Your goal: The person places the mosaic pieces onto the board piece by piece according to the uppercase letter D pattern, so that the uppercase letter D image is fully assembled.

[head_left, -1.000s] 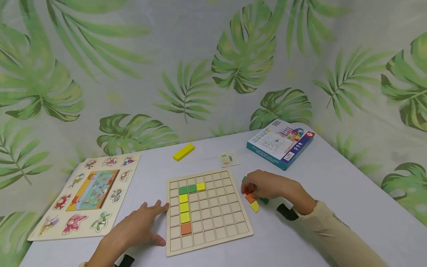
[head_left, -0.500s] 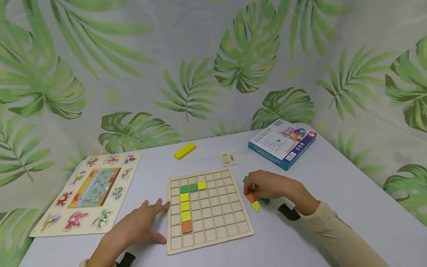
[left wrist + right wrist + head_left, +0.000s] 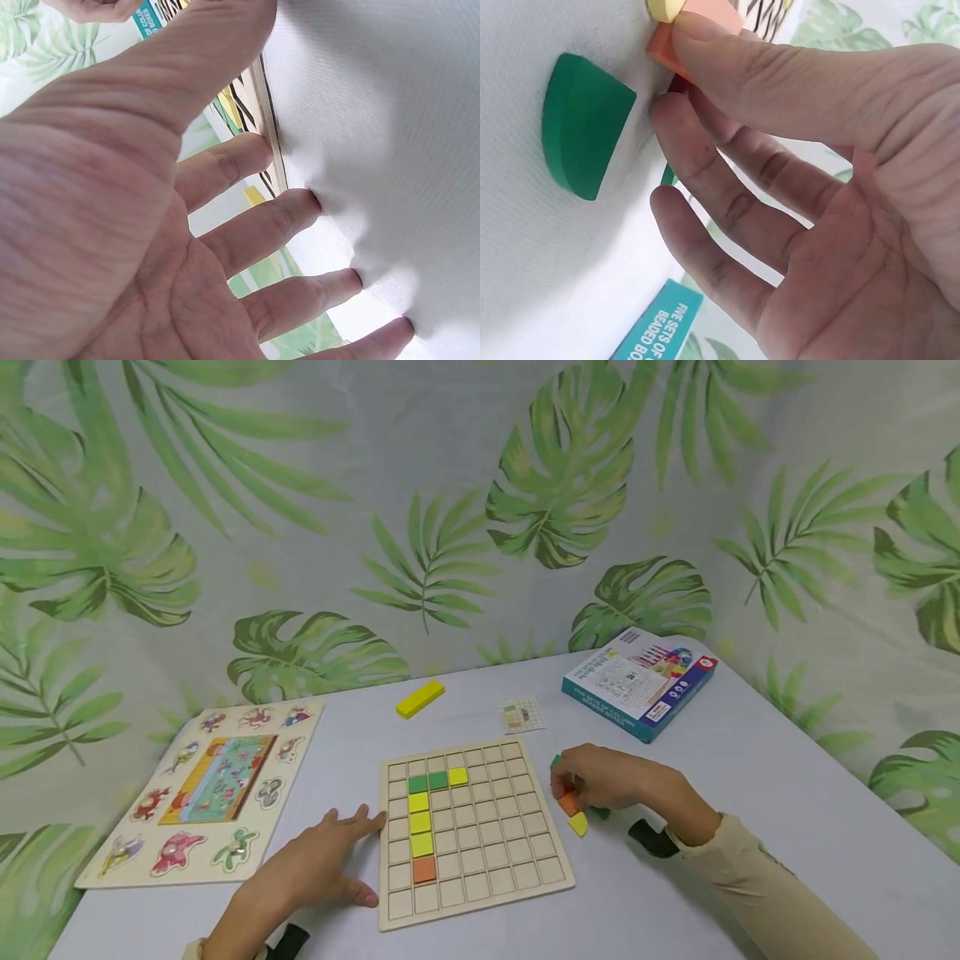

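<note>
My right hand (image 3: 611, 777) is just off the right edge of the wooden grid board (image 3: 517, 847), thumb and fingers curled at a square orange block (image 3: 718, 12). In the right wrist view the thumb presses on this block, with the index finger largely hidden. Beside it are a yellow quarter-round block (image 3: 578, 824), a red piece (image 3: 679, 85) and a green quarter-round block (image 3: 589, 127). My left hand (image 3: 318, 860) lies spread at the board's left edge, fingertips on the cloth. Green, yellow and orange squares, such as an orange one (image 3: 424, 870), sit in the board's cells.
A picture puzzle board (image 3: 288, 793) lies at the left. Behind the grid board are a yellow bar (image 3: 420, 699) and a small pattern card (image 3: 521, 715). The toy box (image 3: 637, 685) stands at the back right, in front of the leaf-patterned cloth wall.
My right fingers have shifted slightly downward, over the red piece and to the orange block. The left hand stays in place at the board's edge. The head view has drifted a little.
</note>
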The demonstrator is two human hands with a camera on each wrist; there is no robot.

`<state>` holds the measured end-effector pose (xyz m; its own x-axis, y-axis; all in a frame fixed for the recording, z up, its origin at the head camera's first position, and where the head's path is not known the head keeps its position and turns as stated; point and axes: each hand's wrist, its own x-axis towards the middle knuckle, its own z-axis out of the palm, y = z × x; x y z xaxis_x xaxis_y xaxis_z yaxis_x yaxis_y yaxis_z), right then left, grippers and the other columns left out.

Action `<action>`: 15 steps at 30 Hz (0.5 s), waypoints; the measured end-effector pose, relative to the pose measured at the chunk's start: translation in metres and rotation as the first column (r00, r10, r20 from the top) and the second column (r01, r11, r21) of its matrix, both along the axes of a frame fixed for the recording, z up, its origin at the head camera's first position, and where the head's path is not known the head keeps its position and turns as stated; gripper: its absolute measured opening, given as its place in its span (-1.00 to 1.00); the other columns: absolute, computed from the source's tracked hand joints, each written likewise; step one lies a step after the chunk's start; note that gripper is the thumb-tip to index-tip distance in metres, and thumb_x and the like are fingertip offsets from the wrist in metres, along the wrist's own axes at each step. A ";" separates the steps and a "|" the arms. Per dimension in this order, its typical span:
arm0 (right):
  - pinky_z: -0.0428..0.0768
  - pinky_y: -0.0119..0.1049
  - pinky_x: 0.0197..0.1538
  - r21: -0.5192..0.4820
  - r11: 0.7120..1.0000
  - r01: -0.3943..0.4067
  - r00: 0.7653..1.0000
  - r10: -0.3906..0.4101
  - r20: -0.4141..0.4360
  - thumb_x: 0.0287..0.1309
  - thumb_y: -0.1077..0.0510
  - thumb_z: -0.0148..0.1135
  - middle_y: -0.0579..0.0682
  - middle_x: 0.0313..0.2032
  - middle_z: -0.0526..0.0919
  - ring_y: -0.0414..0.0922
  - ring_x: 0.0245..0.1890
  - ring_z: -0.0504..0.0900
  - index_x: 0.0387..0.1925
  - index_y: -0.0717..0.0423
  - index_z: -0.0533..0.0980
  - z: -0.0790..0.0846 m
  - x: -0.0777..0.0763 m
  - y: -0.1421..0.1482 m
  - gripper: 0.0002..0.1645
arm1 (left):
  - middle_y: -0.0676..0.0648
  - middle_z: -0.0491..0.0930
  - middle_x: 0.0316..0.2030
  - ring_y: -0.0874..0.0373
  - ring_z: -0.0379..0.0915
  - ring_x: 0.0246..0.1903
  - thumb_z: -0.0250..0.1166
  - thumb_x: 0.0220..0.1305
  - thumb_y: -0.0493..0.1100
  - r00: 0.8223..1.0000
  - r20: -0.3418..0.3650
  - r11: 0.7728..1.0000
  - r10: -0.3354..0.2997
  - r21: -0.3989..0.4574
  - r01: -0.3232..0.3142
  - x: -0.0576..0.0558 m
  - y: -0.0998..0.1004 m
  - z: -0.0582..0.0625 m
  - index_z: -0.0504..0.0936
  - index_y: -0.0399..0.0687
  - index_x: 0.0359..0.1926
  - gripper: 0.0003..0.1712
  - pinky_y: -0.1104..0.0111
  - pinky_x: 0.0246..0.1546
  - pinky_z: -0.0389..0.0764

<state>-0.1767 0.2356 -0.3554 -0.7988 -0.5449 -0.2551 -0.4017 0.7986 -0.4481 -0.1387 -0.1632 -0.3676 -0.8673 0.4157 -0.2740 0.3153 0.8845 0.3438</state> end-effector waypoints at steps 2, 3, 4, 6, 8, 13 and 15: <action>0.52 -0.35 -0.21 -0.006 1.000 -0.014 1.000 0.014 0.007 0.12 0.40 0.37 -0.16 -0.37 0.57 -0.19 -0.30 0.49 -0.37 -0.04 0.56 0.000 0.001 0.000 -0.74 | -0.26 0.31 0.44 -0.56 0.06 0.38 0.63 -0.35 0.22 1.000 0.000 1.000 -0.005 0.003 0.005 0.001 0.000 0.000 0.42 0.07 0.42 0.20 -0.41 0.19 0.27; 0.52 -0.36 -0.21 -0.007 1.000 -0.021 1.000 0.021 0.010 0.13 0.39 0.36 -0.16 -0.39 0.58 -0.20 -0.31 0.50 -0.37 -0.03 0.55 0.000 0.001 -0.001 -0.75 | -0.26 0.31 0.44 -0.56 0.07 0.38 0.63 -0.35 0.21 1.000 -0.002 1.000 -0.007 0.003 0.007 0.002 0.000 0.000 0.42 0.07 0.42 0.19 -0.41 0.18 0.27; 0.52 -0.36 -0.21 -0.005 1.000 -0.023 1.000 0.023 0.012 0.15 0.38 0.36 -0.17 -0.40 0.59 -0.22 -0.32 0.50 -0.37 -0.02 0.53 0.001 0.001 -0.001 -0.76 | -0.27 0.31 0.43 -0.57 0.07 0.38 0.63 -0.34 0.21 1.000 -0.007 1.000 -0.012 0.001 0.012 0.002 -0.001 0.001 0.42 0.07 0.43 0.19 -0.41 0.18 0.28; 0.51 -0.38 -0.23 -0.001 1.000 -0.025 1.000 0.025 0.005 0.17 0.35 0.36 -0.18 -0.42 0.59 -0.25 -0.35 0.50 -0.37 -0.02 0.52 0.004 0.002 -0.003 -0.78 | -0.26 0.31 0.43 -0.57 0.08 0.38 0.62 -0.33 0.21 1.000 -0.015 1.000 -0.018 -0.003 0.018 0.001 -0.001 0.001 0.41 0.07 0.43 0.19 -0.41 0.17 0.29; 0.49 -0.38 -0.26 -0.004 0.999 -0.032 0.999 0.032 -0.011 0.20 0.33 0.35 -0.19 -0.44 0.58 -0.26 -0.38 0.48 -0.37 -0.01 0.52 0.008 0.002 -0.006 -0.80 | -0.26 0.31 0.44 -0.56 0.09 0.37 0.62 -0.33 0.22 0.999 -0.024 1.000 -0.022 -0.011 0.022 0.000 -0.001 0.001 0.41 0.07 0.43 0.19 -0.41 0.16 0.31; 0.45 -0.38 -0.27 -0.028 0.995 -0.097 0.993 0.095 -0.068 0.26 0.31 0.30 -0.17 -0.44 0.54 -0.25 -0.40 0.43 -0.35 0.02 0.52 0.014 -0.001 -0.023 -0.85 | -0.25 0.29 0.45 -0.54 0.07 0.39 0.62 -0.31 0.22 1.000 -0.018 0.999 -0.020 -0.025 0.020 -0.001 0.000 0.000 0.39 0.08 0.44 0.19 -0.40 0.17 0.31; 0.45 -0.39 -0.26 -0.030 0.991 -0.127 0.989 0.124 -0.083 0.27 0.29 0.29 -0.17 -0.43 0.52 -0.26 -0.39 0.42 -0.34 0.02 0.51 0.013 -0.002 -0.032 -0.86 | -0.23 0.28 0.46 -0.53 0.06 0.40 0.62 -0.30 0.21 1.000 -0.005 1.000 -0.014 -0.027 0.014 -0.002 0.001 0.000 0.39 0.09 0.45 0.19 -0.40 0.17 0.30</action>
<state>-0.1786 0.2033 -0.3422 -0.7406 -0.6498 -0.1712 -0.5340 0.7238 -0.4370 -0.1403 -0.1626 -0.3679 -0.8629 0.4205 -0.2804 0.3297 0.8888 0.3183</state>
